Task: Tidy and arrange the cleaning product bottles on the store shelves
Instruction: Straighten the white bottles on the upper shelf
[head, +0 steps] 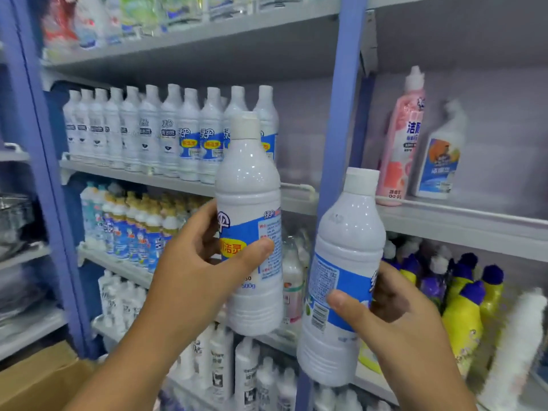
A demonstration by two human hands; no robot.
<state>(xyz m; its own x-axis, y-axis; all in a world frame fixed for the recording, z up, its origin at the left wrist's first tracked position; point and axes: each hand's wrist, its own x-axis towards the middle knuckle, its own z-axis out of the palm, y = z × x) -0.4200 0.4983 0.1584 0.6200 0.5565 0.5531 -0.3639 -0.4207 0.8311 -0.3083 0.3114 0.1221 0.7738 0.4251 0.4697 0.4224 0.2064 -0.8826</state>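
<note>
White plastic bottles with blue labels are the items handled; two are held in front of the shelving, one per hand.

1. Carton (38, 378): brown cardboard, at 8 o'clock in the frame, low beside the left blue post (44, 173).
2. Bottle row (166, 132): white bottles standing upright on the middle shelf (133, 175), at 10 o'clock from the left hand. The right-hand bottles in the row show blue and yellow labels; those further left show white labels.
3. Lower shelves at 9 o'clock from the left hand: bottles with yellowish and white caps (133, 223), closely packed.
4. Left hand (195, 262): wrapped around the label zone of the left bottle (249, 226), thumb across the front, fingers behind. This bottle is upright, cap at 12 o'clock, overlapping the right end of the row in view.
5. Centre post (341, 114): blue, vertical, between the two held bottles.
6. Right bottle (344, 280): tilted slightly, cap toward 1 o'clock, label back facing the camera.
7. Right hand (397, 315): closed around the lower body of this bottle, thumb on the label, fingers behind.
8. Right bay, 1 o'clock from the right hand: a pink bottle (400, 143) and a white angled-neck bottle (441, 155), just beside each other.
9. Right bay, 3 o'clock: yellow bottles with purple caps (468, 310).
</note>
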